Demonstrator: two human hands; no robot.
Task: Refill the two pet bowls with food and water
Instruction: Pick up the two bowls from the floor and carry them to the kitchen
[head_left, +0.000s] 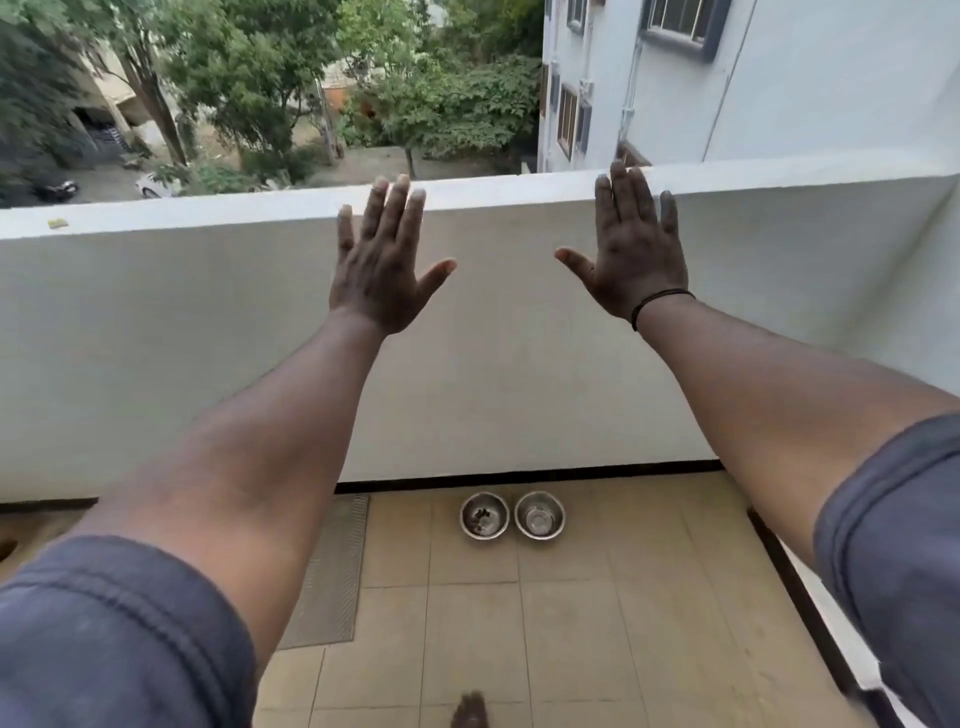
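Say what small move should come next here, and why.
Probably lower both hands and step toward the two bowls. The left hand and right hand are raised, open and holding nothing, while the left bowl and right bowl sit on the tiled floor by the wall, looking nearly empty.

a white parapet wall (156, 322) spans mid-frame above a beige tiled floor (571, 623); trees (249, 78) upper left, pale building (779, 93) upper right.

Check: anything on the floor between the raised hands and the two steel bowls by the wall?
Nothing visible. Both the left hand and right hand are open and empty in the air. The two round steel bowls sit side by side on bare beige floor tiles; the grey mat lies off to their left.
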